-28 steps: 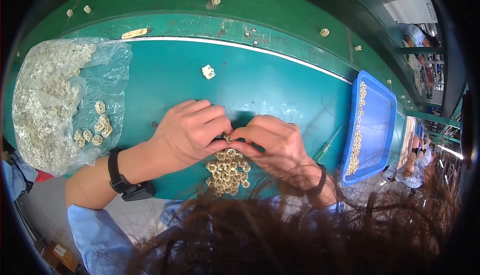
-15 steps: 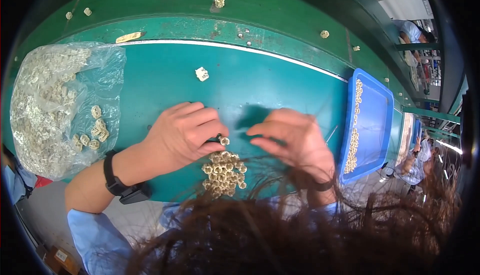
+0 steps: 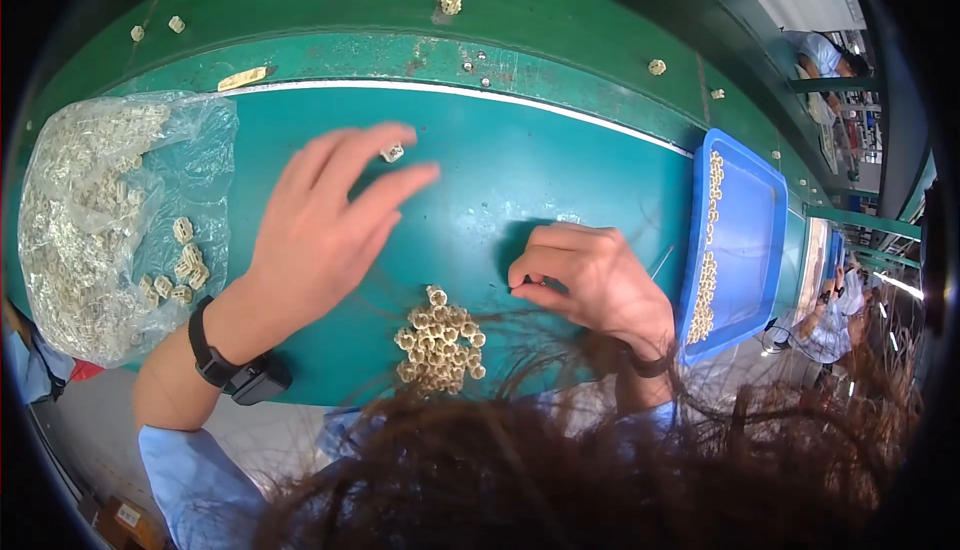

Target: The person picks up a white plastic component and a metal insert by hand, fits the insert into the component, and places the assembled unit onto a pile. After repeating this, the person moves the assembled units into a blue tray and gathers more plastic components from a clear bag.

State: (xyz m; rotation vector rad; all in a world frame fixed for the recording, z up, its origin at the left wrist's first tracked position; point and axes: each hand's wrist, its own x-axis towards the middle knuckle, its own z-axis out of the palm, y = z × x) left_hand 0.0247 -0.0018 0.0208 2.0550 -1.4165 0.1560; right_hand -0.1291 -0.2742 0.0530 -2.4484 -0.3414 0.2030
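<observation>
A clear plastic bag of cream ring-shaped parts [image 3: 80, 230] is lying at the left of the green tabletop [image 3: 480, 205], with a few loose cream parts [image 3: 190, 265] sitting on its right flap. A clustered heap of cream ring-shaped parts [image 3: 440, 345] is resting at the near edge, between the bag and a blue rectangular plastic tray [image 3: 757, 240], which is standing at the right. More cream parts [image 3: 703, 300] are lining the tray's left side. The bare left hand [image 3: 325, 210] is spreading over one cream ribbed part [image 3: 392, 153], far of the heap. The bare right hand [image 3: 600, 275] is hovering between heap and tray.
</observation>
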